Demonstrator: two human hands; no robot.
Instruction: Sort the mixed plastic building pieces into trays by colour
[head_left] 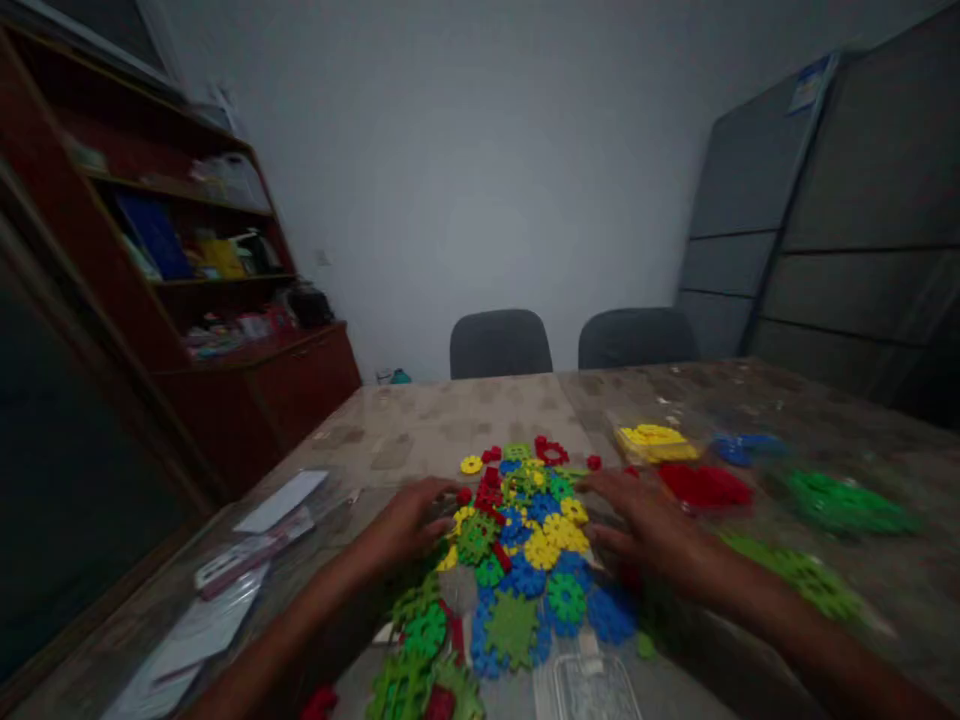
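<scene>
A loose pile of plastic toy gears (540, 545) in blue, yellow, green and red lies on the table in front of me. My left hand (416, 520) is at the pile's left edge, fingers apart and pointing inward. Close to its fingertips is a small red piece (464, 495); whether they touch is unclear. On the opposite side, my right hand (637, 525) rests with fingers spread beside the yellow gears (555, 540). Neither hand grips anything visible. Nearer to me lie a large olive-green gear (512, 628) and a green lattice piece (401, 685).
Bags of yellow pieces (656, 442), red pieces (705, 487), blue pieces (746, 447) and green pieces (847, 503) lie to the right. Papers (283, 500) lie at the left. A clear plastic box (596, 688) is near me. Two chairs (501, 343) stand beyond the table.
</scene>
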